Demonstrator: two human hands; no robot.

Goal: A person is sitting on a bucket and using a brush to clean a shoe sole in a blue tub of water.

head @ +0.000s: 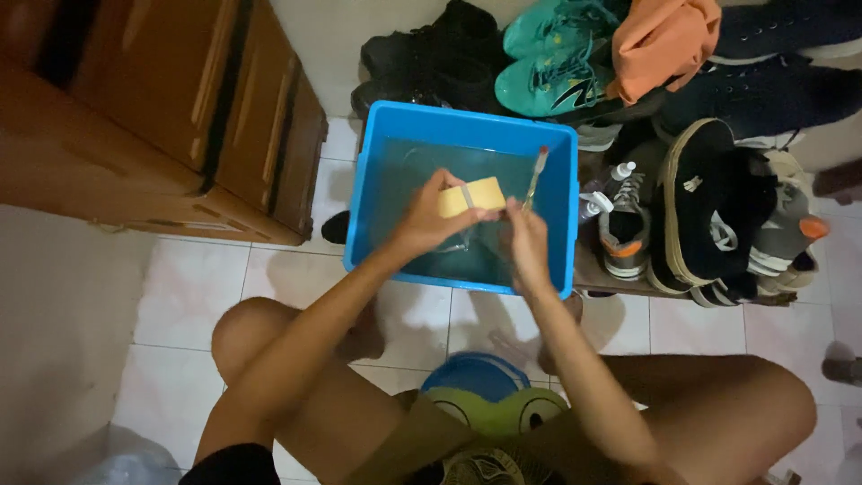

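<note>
The fingers of the left hand are closed around a pale yellow block, probably a sponge, pinching it by its near end so that most of it sticks out to the right, above the water. The right hand is just beside it, its fingers curled shut on the lower end of a thin brush whose reddish tip points up toward the far rim. The block has rounded corners and a matte, porous look; it should be light and soft, giving under a squeeze, heavier and slicker once soaked, so a hold across its broad faces seems surer than one at the edge. The brush looks stiff and slender, easy to twist in wet fingers, best gripped low on the handle. A faint clear shape lies under the left hand in the water; what it is cannot be told. Both hands work over a blue plastic tub, square and smooth-walled, filled with clear water and standing on a white tiled floor. Behind it is a heap of shoes, with a teal pair and an orange cloth on top; a wooden cabinet stands to the left.
</note>
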